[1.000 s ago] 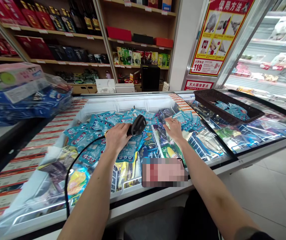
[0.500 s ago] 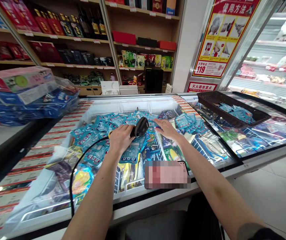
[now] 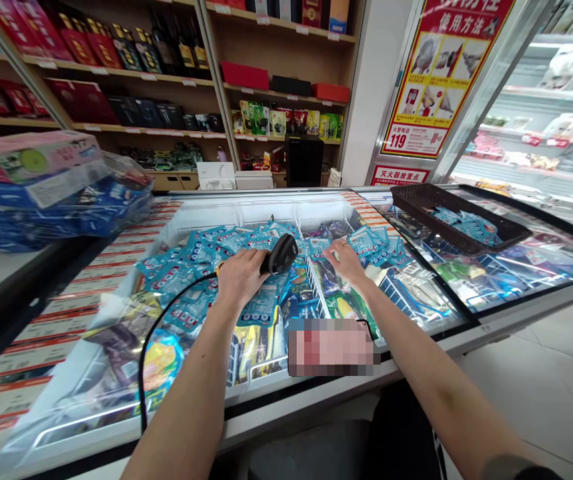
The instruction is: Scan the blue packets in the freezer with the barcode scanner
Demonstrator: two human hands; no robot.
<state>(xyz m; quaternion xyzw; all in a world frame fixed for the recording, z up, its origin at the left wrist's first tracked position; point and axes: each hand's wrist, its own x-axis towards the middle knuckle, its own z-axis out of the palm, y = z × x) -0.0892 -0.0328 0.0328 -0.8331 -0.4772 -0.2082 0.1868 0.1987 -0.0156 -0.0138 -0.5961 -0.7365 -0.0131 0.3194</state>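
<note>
My left hand (image 3: 240, 277) is wrapped round the handle of a black barcode scanner (image 3: 282, 255), its head angled up and to the right. A black cable (image 3: 159, 327) curves down from the scanner. My right hand (image 3: 347, 261) has its fingers bent in, gripping the edge of a small blue packet (image 3: 319, 248) lying on the glass. Left of it spreads a large heap of matching blue packets (image 3: 206, 248), partly under the scanner. Just beyond my right hand lies a smaller group of blue packets (image 3: 383, 248). A phone (image 3: 333, 347) with a blurred screen rests near the front edge.
The glass-topped freezer (image 3: 266, 212) holds bagged goods in wire baskets. A dark brown basket (image 3: 406, 200) with blue packets sits at the right. Boxes in plastic wrap (image 3: 56, 187) are stacked at the left. Shelves (image 3: 286, 93) of goods stand behind.
My right hand has moved right, away from the scanner, and its fingers have curled in. A blue packet has come with it. My left hand keeps the scanner nearly still.
</note>
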